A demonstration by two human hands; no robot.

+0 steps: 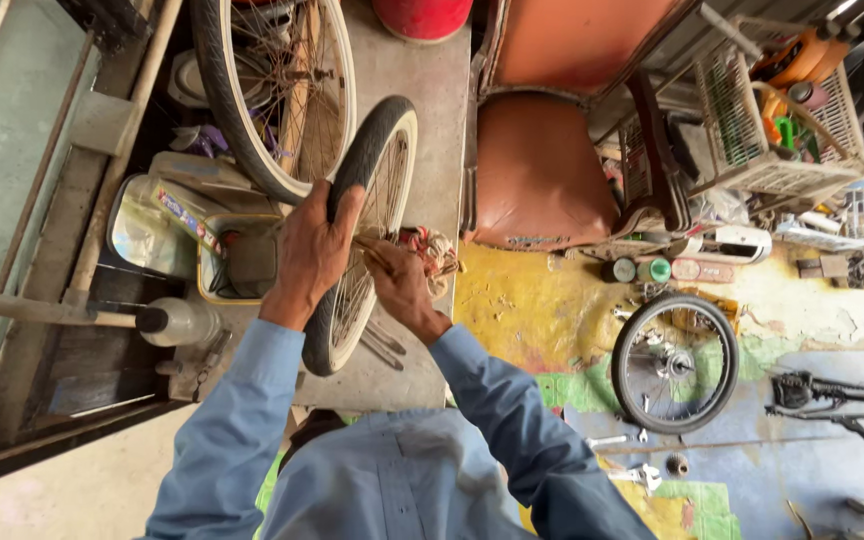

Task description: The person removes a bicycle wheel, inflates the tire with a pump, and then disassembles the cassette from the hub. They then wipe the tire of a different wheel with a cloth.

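Two hands work on a small bike wheel [367, 225] standing upright on the metal bench [432, 90], near its front edge. Left hand [312, 250] grips the black tyre; right hand [397, 285] pinches a thin tool [370, 252] w/ closed fingers (by the spokes). Bigger wheel [272, 90] stands just behind.

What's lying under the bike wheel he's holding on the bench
Under the wheel gripped by the left hand lies the grey bench top, with slim metal tools poking out beside the tyre. Anything directly beneath the tyre is hidden.
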